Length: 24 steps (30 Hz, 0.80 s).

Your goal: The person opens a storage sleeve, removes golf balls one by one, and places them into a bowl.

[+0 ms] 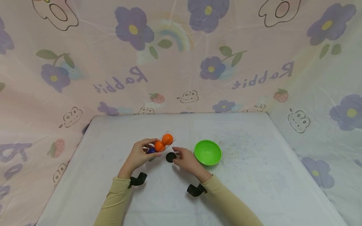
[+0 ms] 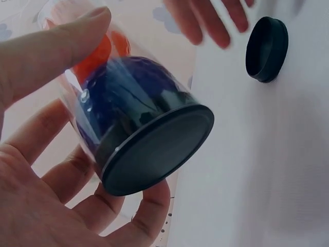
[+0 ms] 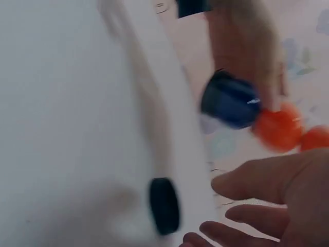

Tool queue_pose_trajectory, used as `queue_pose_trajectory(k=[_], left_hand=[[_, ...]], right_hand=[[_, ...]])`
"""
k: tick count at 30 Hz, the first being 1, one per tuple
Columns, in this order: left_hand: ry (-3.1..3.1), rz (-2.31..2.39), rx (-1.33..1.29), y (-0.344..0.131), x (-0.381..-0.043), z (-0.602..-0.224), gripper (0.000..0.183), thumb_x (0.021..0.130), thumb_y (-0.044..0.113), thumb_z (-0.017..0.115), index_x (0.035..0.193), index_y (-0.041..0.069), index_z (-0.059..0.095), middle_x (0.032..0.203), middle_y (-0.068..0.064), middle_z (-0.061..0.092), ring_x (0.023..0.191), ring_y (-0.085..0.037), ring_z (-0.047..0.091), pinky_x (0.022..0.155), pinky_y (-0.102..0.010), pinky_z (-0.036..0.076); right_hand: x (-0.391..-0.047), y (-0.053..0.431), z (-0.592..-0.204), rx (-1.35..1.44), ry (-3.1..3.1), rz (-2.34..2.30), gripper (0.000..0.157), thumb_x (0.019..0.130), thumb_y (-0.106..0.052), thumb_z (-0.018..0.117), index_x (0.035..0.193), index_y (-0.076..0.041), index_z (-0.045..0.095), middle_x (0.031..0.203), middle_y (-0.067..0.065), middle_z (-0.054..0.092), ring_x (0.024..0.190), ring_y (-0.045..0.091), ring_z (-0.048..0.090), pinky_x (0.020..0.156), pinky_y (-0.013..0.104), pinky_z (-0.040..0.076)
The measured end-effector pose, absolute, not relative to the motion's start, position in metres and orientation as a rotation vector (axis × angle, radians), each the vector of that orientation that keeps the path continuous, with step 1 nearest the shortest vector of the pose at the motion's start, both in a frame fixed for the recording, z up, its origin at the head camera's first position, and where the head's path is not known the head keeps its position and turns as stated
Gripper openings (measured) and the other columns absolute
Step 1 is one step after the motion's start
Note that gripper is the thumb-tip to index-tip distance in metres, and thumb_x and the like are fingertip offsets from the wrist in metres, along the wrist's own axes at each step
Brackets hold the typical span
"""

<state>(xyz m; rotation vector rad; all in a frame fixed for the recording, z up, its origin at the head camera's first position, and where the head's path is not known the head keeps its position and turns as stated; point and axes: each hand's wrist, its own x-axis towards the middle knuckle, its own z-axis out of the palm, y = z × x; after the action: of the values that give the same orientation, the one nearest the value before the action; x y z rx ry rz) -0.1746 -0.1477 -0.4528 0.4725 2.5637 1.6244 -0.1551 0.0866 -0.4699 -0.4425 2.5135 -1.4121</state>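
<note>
My left hand (image 1: 138,154) grips a clear plastic tube (image 2: 154,82) with a black base (image 2: 159,154), held tilted above the white table. Inside it are two orange balls (image 1: 167,139) and one dark blue ball (image 2: 131,85), the blue one nearest the base. A round black lid (image 1: 171,157) lies on the table between the hands. Close beside that lid is my right hand (image 1: 187,159), fingers loosely spread and holding nothing. In the right wrist view a small gap shows between its fingers and the lid (image 3: 165,206).
A bright green bowl (image 1: 207,153) stands on the table just right of the right hand. The white-covered table (image 1: 249,188) reaches back to a patterned pink cloth (image 1: 181,69). Black camera mounts (image 1: 138,179) are strapped at both wrists.
</note>
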Motion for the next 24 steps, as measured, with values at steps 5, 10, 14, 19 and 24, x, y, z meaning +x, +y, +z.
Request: queue_pose_trajectory(k=[5, 10, 14, 19, 24], left_hand=[[2.571, 1.631, 0.515, -0.144, -0.176, -0.454, 0.054, 0.073, 0.027, 0.085, 0.122, 0.016, 0.065, 0.113, 0.001, 0.064, 0.093, -0.021, 0.060, 0.087, -0.044, 0.048], [2.561, 1.636, 0.531, -0.139, -0.176, -0.455, 0.053, 0.073, 0.025, 0.085, 0.121, 0.014, 0.065, 0.115, 0.000, 0.064, 0.093, -0.020, 0.059, 0.086, -0.042, 0.048], [2.552, 1.630, 0.558, -0.134, -0.177, -0.456, 0.053, 0.074, 0.026, 0.085, 0.122, 0.014, 0.065, 0.115, 0.000, 0.064, 0.093, -0.021, 0.059, 0.083, -0.040, 0.049], [2.531, 1.619, 0.567, -0.128, -0.179, -0.456, 0.053, 0.073, 0.028, 0.085, 0.121, 0.018, 0.066, 0.113, 0.003, 0.063, 0.094, -0.022, 0.057, 0.080, -0.039, 0.049], [2.528, 1.605, 0.622, -0.119, -0.183, -0.455, 0.051, 0.073, 0.030, 0.085, 0.120, 0.021, 0.067, 0.112, 0.005, 0.063, 0.093, -0.022, 0.057, 0.080, -0.040, 0.049]], right_hand=[[-0.145, 0.099, -0.450, -0.522, 2.480, -1.546, 0.049, 0.091, -0.002, 0.061, 0.137, 0.003, 0.047, 0.133, 0.020, 0.051, 0.118, 0.038, 0.051, 0.098, 0.049, 0.042], [-0.138, 0.120, -0.433, -0.603, 2.430, -1.698, 0.048, 0.090, -0.001, 0.063, 0.136, 0.001, 0.048, 0.127, 0.018, 0.056, 0.114, 0.038, 0.055, 0.095, 0.052, 0.043], [-0.135, 0.141, -0.422, -0.639, 2.416, -1.775, 0.049, 0.090, 0.001, 0.063, 0.136, 0.002, 0.047, 0.128, 0.020, 0.055, 0.115, 0.040, 0.053, 0.096, 0.053, 0.042], [-0.134, 0.170, -0.411, -0.585, 2.492, -1.749, 0.050, 0.090, -0.003, 0.065, 0.137, -0.006, 0.048, 0.130, 0.013, 0.055, 0.118, 0.036, 0.053, 0.098, 0.047, 0.042], [-0.133, 0.186, -0.402, -0.526, 2.489, -1.747, 0.051, 0.091, -0.003, 0.064, 0.139, -0.005, 0.046, 0.132, 0.014, 0.053, 0.122, 0.038, 0.049, 0.101, 0.048, 0.039]])
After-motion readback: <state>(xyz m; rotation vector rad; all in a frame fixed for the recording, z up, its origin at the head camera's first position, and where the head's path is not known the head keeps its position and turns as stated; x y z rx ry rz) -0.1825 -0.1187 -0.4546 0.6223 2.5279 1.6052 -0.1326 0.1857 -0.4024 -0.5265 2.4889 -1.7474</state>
